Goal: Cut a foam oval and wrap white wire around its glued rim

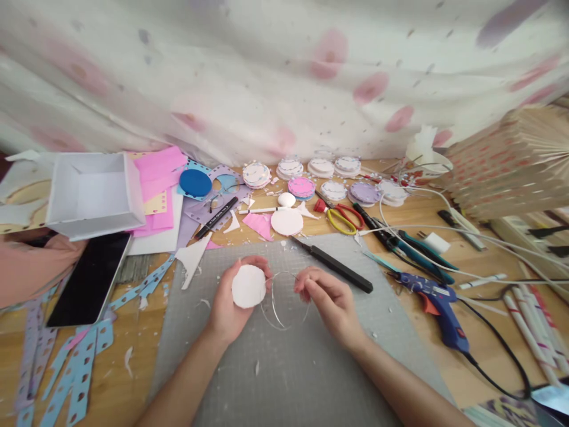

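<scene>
My left hand is closed around the edge of a white paper disc, whose flat face is turned up. A thin loop of wire hangs between my two hands, over the grey cutting mat. One part of the loop reaches the fingers of my left hand beside the disc. On the other side, the thumb and fingers of my right hand pinch the wire. A black pen-like cutter lies just beyond my right hand, and another white disc lies at the mat's far edge.
Decorated discs line the back. To the right are scissors, pliers, white cables and a blue glue gun. To the left stand a white box, a phone and paper strips.
</scene>
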